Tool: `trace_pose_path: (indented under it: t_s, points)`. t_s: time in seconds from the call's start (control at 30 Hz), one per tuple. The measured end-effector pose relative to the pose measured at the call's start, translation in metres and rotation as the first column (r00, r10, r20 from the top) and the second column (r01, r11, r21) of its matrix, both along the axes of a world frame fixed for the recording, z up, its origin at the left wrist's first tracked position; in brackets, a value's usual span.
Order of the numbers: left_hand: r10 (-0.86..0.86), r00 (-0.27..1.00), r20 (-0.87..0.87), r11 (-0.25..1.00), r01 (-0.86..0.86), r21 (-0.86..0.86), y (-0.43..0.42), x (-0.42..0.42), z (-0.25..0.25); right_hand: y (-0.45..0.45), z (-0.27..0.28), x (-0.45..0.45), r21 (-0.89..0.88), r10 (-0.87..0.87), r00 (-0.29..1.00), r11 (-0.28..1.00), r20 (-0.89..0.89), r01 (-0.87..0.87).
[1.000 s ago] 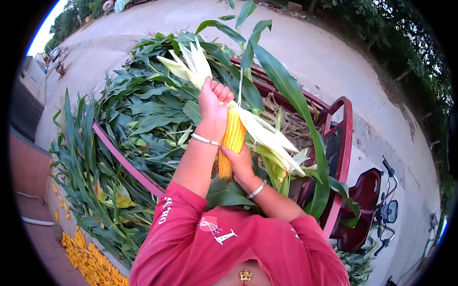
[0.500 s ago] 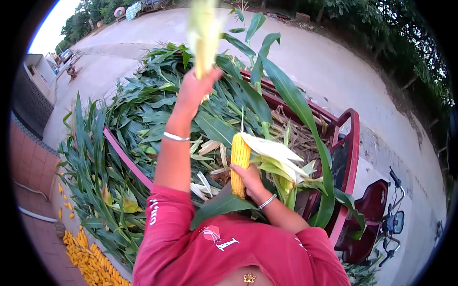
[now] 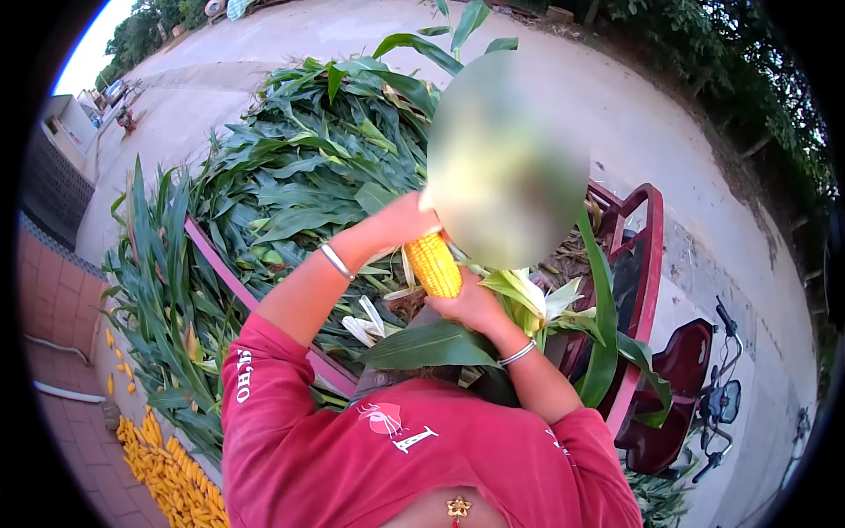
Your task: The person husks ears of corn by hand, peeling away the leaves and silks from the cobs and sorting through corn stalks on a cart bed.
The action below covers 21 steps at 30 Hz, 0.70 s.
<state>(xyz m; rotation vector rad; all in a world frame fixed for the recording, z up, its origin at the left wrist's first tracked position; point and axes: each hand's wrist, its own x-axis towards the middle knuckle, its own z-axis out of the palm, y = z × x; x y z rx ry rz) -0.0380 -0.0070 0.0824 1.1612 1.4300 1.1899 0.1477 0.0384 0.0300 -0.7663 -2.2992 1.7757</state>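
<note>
A yellow ear of corn (image 3: pixel 433 267) slants across the middle, its kernels bare. My right hand (image 3: pixel 471 305) is wrapped round its lower end. At the upper end of the ear is my left hand (image 3: pixel 407 220), closed, with its fingertips partly hidden by a round blurred patch; what it grips cannot be made out. Pale, peeled-back husk (image 3: pixel 528 295) shows to the right of the ear, above my right wrist. A broad green leaf (image 3: pixel 431 345) lies below the hands.
Green corn stalks (image 3: pixel 290 176) are heaped behind and left of my hands. A red metal frame (image 3: pixel 650 264) stands at the right, beside a dark red seat (image 3: pixel 673 396) and handlebars (image 3: pixel 726 387). Husked cobs (image 3: pixel 172 471) lie at the lower left.
My left hand has come down from high up, where it held a strip of husk, to the ear's top. The ear now tilts to the left. A blurred patch covers the upper middle.
</note>
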Motion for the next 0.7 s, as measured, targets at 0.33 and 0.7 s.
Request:
trace_pose_path:
  t_s: [0.33, 0.7]
  points:
    - [0.060, 0.853, 0.518, 0.992, -0.108, 0.062, 0.000, -0.006, 0.021, 0.018, -0.015, 0.002, -0.084, 0.117, 0.932, 0.984, -0.342, -0.155]
    - [0.249, 0.682, 0.688, 0.831, -0.515, 0.211, 0.023, 0.008, -0.013, 0.012, -0.043, -0.014, -0.077, -0.019, 0.971, 0.997, -0.237, 0.000]
